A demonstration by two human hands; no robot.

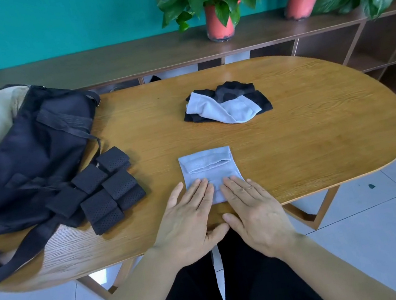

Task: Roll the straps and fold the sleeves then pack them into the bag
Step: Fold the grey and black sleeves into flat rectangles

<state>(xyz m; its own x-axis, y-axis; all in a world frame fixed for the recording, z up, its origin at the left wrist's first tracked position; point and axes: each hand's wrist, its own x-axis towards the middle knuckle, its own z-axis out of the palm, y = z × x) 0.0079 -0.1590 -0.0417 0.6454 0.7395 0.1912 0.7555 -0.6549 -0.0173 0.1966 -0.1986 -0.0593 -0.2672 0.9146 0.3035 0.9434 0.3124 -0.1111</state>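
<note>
A light blue sleeve (207,166), folded into a small rectangle, lies near the front edge of the wooden table (310,146). My left hand (188,220) and my right hand (253,208) rest flat, side by side, with their fingertips pressing its near edge. Several rolled black perforated straps (103,190) sit in a cluster to the left, against the black bag (24,159). The bag lies on the table's left end with its beige-lined mouth facing up and away. A loose pile of black and light blue sleeves (226,104) sits farther back in the middle.
The bag's long shoulder strap (13,261) loops along the front left edge of the table. Behind the table runs a low dark shelf (277,38) with two potted plants in red pots (219,21). White tiled floor surrounds the table.
</note>
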